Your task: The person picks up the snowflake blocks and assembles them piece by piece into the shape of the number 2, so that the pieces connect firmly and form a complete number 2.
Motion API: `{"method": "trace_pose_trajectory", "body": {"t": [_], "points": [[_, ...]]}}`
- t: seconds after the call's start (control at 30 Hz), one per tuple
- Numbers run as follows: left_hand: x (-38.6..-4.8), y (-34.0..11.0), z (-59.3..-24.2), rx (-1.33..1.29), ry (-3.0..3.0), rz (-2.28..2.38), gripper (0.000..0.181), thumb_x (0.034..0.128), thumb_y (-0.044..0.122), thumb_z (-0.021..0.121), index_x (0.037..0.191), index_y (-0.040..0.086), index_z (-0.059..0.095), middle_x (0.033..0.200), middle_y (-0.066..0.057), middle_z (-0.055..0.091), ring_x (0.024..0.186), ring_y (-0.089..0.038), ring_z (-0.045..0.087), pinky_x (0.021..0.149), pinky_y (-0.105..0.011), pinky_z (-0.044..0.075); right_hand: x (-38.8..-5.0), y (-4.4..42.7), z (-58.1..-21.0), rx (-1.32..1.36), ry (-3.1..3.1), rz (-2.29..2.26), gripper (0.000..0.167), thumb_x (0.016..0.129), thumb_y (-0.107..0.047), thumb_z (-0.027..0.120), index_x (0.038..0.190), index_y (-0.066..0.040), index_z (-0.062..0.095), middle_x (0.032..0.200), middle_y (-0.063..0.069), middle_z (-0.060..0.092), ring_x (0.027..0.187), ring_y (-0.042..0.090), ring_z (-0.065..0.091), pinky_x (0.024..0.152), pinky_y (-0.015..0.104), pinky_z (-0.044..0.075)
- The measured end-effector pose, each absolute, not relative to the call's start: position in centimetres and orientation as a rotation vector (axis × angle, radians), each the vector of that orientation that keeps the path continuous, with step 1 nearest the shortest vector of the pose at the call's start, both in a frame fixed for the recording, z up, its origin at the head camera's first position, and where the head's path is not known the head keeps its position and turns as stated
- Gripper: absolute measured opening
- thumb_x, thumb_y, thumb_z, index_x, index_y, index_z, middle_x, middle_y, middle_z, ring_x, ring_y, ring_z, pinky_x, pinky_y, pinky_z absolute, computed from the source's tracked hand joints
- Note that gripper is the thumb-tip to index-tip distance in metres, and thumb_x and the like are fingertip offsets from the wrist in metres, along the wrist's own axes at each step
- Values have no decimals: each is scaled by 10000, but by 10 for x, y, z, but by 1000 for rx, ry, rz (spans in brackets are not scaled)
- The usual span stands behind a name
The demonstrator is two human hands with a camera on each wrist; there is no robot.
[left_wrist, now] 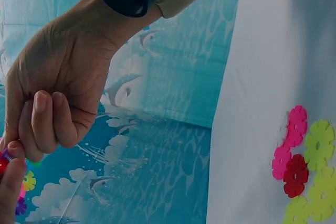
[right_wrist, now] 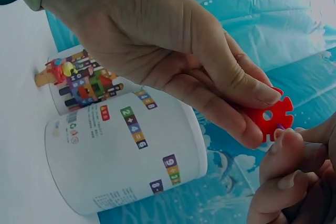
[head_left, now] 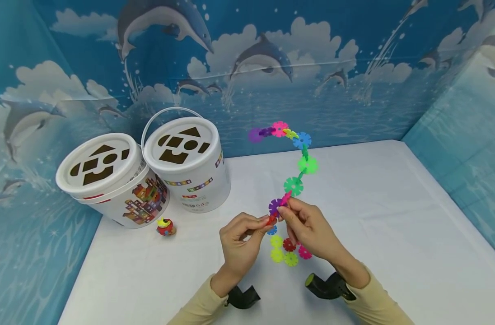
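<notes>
A chain of notched plastic snowflake discs (head_left: 293,186), in several colours, curves up from my hands. My left hand (head_left: 240,246) pinches a red disc (right_wrist: 269,115) between thumb and fingers. Close beside it, my right hand (head_left: 316,232) pinches the chain's near end at the purple disc (head_left: 274,206), below a pink disc (head_left: 286,197). The red and purple discs touch; my fingers partly hide whether their slots are joined. Beneath the hands, several loose discs lie on the table, among them a dark red disc (left_wrist: 296,176) and a yellow-green disc (head_left: 291,259).
Two white lidded buckets (head_left: 186,149) stand at the back left, with a small red and yellow toy figure (head_left: 166,227) before them. A dolphin-printed cloth (head_left: 247,99) rises behind the white table (head_left: 394,216). Black wrist mounts (head_left: 326,286) hang under the forearms.
</notes>
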State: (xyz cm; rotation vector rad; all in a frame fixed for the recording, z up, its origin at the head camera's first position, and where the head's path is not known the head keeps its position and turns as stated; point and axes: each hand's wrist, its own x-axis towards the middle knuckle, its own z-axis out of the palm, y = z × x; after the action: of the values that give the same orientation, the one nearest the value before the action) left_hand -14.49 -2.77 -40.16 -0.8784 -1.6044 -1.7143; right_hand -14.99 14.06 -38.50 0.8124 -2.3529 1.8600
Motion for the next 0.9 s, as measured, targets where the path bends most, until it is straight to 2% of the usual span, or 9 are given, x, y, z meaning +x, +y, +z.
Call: {"method": "trace_pose_trajectory", "body": {"t": [0.2, 0.47, 0.67, 0.9], "points": [[-147, -28, -403, -871, -1672, -1745, 232, 639, -274, 702, 813, -131, 645, 724, -204, 645, 628, -255, 668, 541, -294, 543, -152, 143, -385, 758, -2426, 1815, 167, 984, -69, 504, 818, -84, 497, 475, -44, 419, 372, 115, 421, 320, 275, 321], [-147, -30, -405, -857, -1742, -1842, 147, 712, -210, 699, 824, -138, 637, 733, -249, 661, 604, -250, 681, 528, -317, 543, -152, 139, -387, 688, -2406, 1806, 152, 979, -70, 517, 829, -92, 517, 473, 21, 423, 369, 124, 419, 318, 271, 326], [-145, -29, -405, -813, -1764, -1858, 151, 697, -220, 708, 812, -142, 648, 722, -236, 665, 598, -222, 680, 536, -325, 546, -153, 136, -390, 656, -2376, 1751, 161, 969, -48, 530, 819, -104, 516, 486, -55, 392, 376, 109, 393, 325, 260, 325], [-145, -29, -405, -797, -1768, -1818, 165, 681, -206, 731, 812, -131, 662, 730, -213, 674, 591, -252, 675, 523, -307, 541, -150, 134, -391, 679, -2344, 1659, 188, 960, -44, 546, 797, -126, 505, 495, -95, 344, 376, 72, 339, 322, 227, 291]]}}
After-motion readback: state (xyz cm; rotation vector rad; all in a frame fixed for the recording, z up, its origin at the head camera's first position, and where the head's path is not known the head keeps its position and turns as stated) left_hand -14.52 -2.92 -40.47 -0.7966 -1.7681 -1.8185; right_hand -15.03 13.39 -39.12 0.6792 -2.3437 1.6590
